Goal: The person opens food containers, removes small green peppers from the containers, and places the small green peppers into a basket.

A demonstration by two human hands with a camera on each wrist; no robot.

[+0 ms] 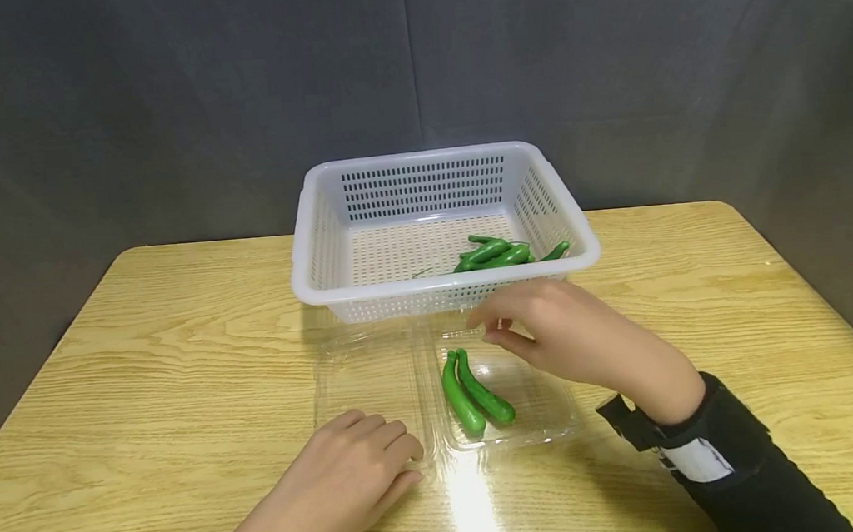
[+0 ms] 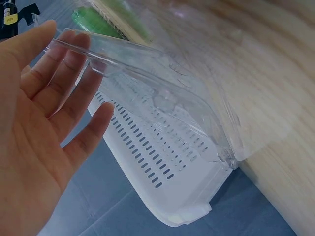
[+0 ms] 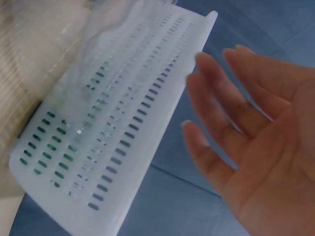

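Note:
A clear plastic clamshell box lies opened flat on the table, its two halves side by side. Two long green vegetables, like small cucumbers, lie together in its right half; one looks bumpier than the other. At the near edge of the left half, my left hand holds the plastic rim, which passes between thumb and fingers in the left wrist view. My right hand hovers over the far part of the right half, close to the basket, fingers loosely bent and holding nothing.
Behind the box stands a white perforated basket, with several more green vegetables in its near right corner. The wooden table extends to both sides, with a dark grey cloth wall at the back.

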